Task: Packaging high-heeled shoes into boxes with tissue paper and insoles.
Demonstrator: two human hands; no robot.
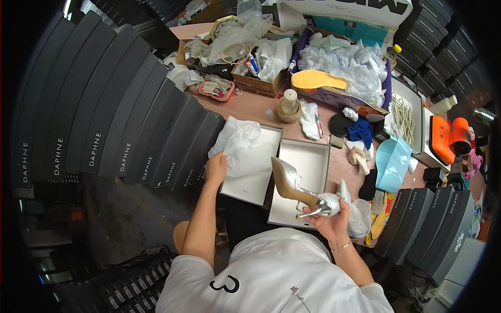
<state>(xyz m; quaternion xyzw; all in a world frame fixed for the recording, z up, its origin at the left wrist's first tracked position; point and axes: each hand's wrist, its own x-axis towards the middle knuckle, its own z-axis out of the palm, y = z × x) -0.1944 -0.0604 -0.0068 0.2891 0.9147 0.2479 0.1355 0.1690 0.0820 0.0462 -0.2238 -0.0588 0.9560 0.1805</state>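
Observation:
My right hand (334, 223) is closed round the heel end of a silver high-heeled shoe (321, 204). The shoe is tilted over an open shoebox half (324, 156), its tan sole showing and its toe pointing up and left. Beside this, a second white-lined box half (249, 189) lies flat. Crumpled white tissue paper (241, 136) covers its far left corner. At that box's left edge, my left hand (216, 169) has its fingers closed on the tissue paper; the fingertips are partly hidden.
Dark grey shoeboxes (104, 104) are stacked at left, more (417, 224) at right. Behind are a purple-edged box (387, 86) of clear plastic, a yellow insole (318, 80), a bottle (288, 107), an orange tool (442, 140), a light blue packet (392, 163) and a red tray (224, 97).

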